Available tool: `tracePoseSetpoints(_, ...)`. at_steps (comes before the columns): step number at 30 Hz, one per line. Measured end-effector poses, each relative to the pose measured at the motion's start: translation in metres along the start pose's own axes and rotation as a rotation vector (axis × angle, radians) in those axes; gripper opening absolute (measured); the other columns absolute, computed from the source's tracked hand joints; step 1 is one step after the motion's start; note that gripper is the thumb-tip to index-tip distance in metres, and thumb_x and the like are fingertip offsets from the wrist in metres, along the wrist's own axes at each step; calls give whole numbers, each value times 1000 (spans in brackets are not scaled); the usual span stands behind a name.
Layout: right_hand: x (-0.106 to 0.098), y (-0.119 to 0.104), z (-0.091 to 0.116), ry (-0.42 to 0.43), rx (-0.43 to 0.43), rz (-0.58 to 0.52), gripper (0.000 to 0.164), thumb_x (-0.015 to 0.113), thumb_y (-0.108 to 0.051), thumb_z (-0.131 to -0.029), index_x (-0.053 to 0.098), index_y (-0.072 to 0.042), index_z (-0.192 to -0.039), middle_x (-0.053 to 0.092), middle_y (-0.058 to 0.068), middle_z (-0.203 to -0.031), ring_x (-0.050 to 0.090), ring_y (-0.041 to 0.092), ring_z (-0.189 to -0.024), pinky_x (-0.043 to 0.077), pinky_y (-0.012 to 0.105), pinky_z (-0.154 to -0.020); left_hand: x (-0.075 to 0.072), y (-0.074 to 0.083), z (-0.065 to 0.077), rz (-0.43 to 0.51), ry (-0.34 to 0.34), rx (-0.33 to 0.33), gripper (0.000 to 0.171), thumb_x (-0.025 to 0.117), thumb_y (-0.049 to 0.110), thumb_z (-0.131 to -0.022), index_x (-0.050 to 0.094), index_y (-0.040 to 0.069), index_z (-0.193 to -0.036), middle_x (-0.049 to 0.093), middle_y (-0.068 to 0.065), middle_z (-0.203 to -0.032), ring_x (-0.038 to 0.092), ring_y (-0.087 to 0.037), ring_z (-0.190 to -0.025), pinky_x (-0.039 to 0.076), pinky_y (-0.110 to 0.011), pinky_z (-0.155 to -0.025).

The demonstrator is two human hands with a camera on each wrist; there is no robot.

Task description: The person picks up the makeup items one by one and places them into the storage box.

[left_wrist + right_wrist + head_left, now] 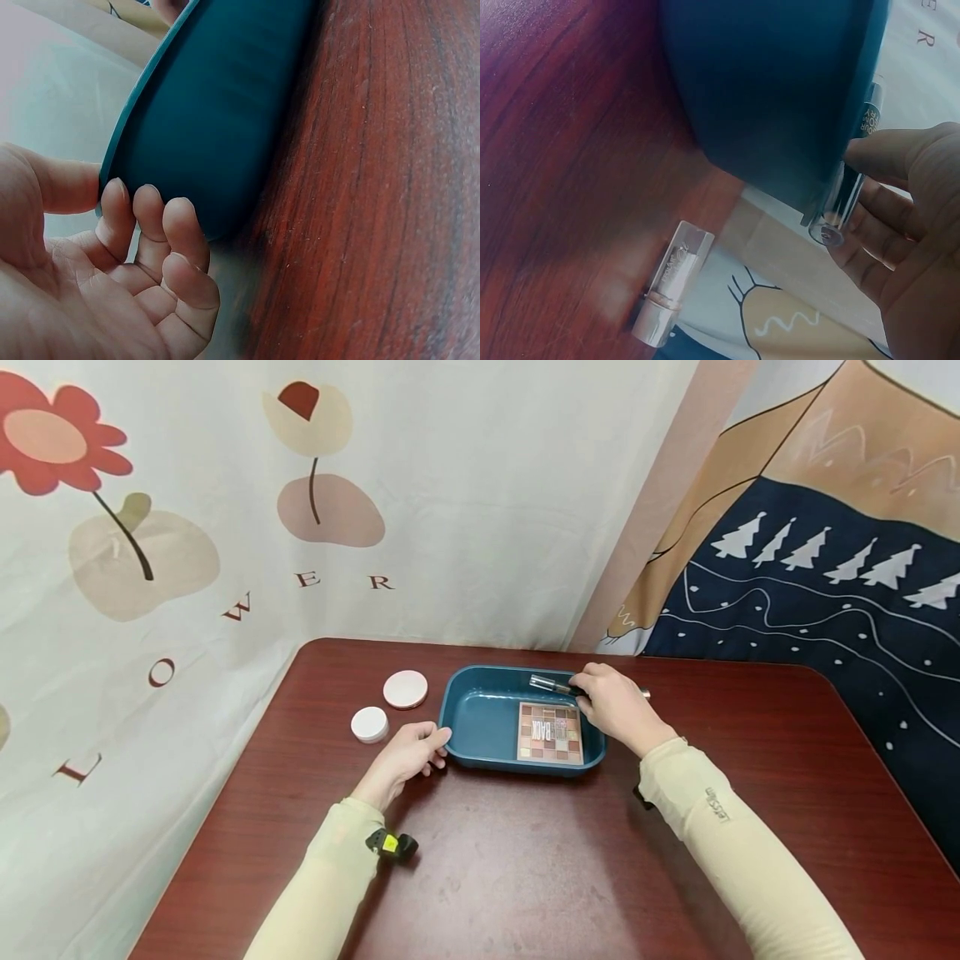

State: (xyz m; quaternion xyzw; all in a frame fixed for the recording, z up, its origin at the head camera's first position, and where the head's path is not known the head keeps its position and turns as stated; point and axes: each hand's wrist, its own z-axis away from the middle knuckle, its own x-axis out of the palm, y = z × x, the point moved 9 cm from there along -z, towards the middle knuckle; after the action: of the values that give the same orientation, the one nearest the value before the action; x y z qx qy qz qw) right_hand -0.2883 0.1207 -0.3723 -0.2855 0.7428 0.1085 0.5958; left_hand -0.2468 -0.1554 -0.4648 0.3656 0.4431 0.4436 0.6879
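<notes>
My left hand pinches the rim of a dark teal tray at its near left corner, thumb on top and fingers curled beneath. Over the tray's far right corner, my right hand holds a slim black cosmetic stick with clear ends, lying sideways between thumb and fingers. One clear end overlaps the tray's rim in the right wrist view. Flat in the tray's right half lies an eyeshadow palette with a grid of brown and pink shades and large lettering.
Left of the tray sit a round white compact and a small white jar. A clear-capped lipstick tube lies on the table beyond the tray's right end. Printed curtains hang along the table's far edge.
</notes>
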Motion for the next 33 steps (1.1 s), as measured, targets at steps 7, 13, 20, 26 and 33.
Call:
tracePoseSetpoints(7, 2, -2, -4, -12, -8, -3, 24, 77, -1, -89, 74, 3, -112, 69, 17, -103, 66, 32, -98, 59, 46, -85, -1, 0, 1, -11, 2, -2, 36, 55, 20, -107, 54, 7, -73, 63, -10, -82, 60, -16, -69, 44, -27, -59)
tracePoseSetpoints(13, 5, -2, -8, -32, 0, 3, 24, 77, -1, -89, 75, 2, -112, 70, 16, -104, 66, 31, -99, 58, 46, -87, -1, 0, 1, -6, 7, 3, 36, 55, 20, -107, 54, 7, -73, 62, -8, -82, 61, -16, -68, 44, -26, -59)
tracePoseSetpoints(20, 9, -3, -10, -53, 8, 6, 24, 77, -1, -89, 75, 2, -113, 70, 16, -103, 66, 29, -97, 59, 45, -86, 0, -1, 2, -6, 5, -2, 35, 56, 20, -107, 54, 7, -74, 62, -8, -82, 61, -16, -68, 44, -26, -60)
tracePoseSetpoints(26, 12, -5, -13, -60, -16, 34, 22, 78, -1, -88, 75, 2, -110, 70, 15, -100, 67, 29, -96, 59, 44, -85, 0, 0, 2, -6, 12, 6, 36, 56, 20, -107, 54, 6, -74, 62, -7, -81, 60, -16, -67, 44, -26, -59)
tracePoseSetpoints(33, 18, -6, -17, -114, -6, 59, 22, 77, -2, -90, 76, 1, -111, 70, 14, -100, 67, 29, -97, 59, 43, -85, 0, 2, 2, -7, 12, 13, 36, 56, 19, -107, 54, 6, -73, 62, -5, -79, 60, -14, -66, 43, -25, -58)
